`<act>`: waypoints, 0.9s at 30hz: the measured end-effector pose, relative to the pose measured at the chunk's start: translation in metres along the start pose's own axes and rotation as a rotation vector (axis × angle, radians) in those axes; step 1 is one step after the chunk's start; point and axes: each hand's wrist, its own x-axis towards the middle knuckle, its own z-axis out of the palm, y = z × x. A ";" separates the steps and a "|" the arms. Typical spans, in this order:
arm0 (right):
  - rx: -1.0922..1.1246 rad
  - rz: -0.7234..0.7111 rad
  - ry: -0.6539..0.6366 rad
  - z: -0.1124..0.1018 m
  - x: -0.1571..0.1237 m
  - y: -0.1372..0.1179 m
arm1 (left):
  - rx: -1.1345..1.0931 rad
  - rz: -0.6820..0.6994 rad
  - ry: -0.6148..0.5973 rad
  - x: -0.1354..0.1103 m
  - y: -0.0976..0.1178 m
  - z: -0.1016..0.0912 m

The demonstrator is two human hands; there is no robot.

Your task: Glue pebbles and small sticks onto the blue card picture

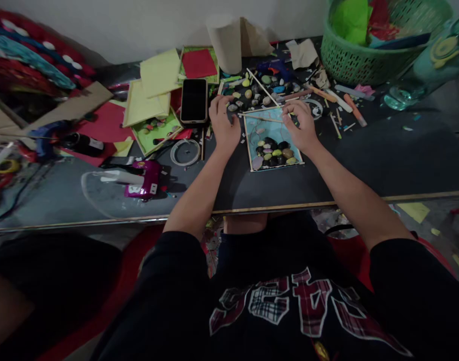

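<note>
A small blue picture panel (267,131) with a thin wooden frame lies on the dark table between my hands. Painted pebbles (276,152) in black, yellow, purple and brown are clustered along its lower part. My right hand (302,125) is over the panel's right edge, its fingertips pinched on a thin wooden stick (265,119) that spans the upper part. Another pale stick (263,86) slants from the loose stones to near those fingers. Left of the panel, my left hand (225,125) is loosely curled, thumb and fingers apart, with nothing visible in it.
Loose stones (248,94) lie behind the panel. A phone (193,101) rests by yellow framed panels (146,105); a tape roll (185,152) and purple device (142,180) lie nearer. At right stand a green basket (357,62) and bottle (425,70). Another person's leg (11,311) is lower left.
</note>
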 end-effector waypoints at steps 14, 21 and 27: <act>-0.142 0.232 0.026 0.004 -0.001 0.007 | 0.161 -0.187 -0.053 0.022 -0.035 0.009; -0.181 0.265 -0.008 0.001 0.001 0.001 | 0.145 -0.104 -0.020 0.016 -0.060 0.013; -0.222 0.284 -0.018 0.003 0.003 0.005 | 0.060 -0.026 -0.069 0.014 0.004 -0.005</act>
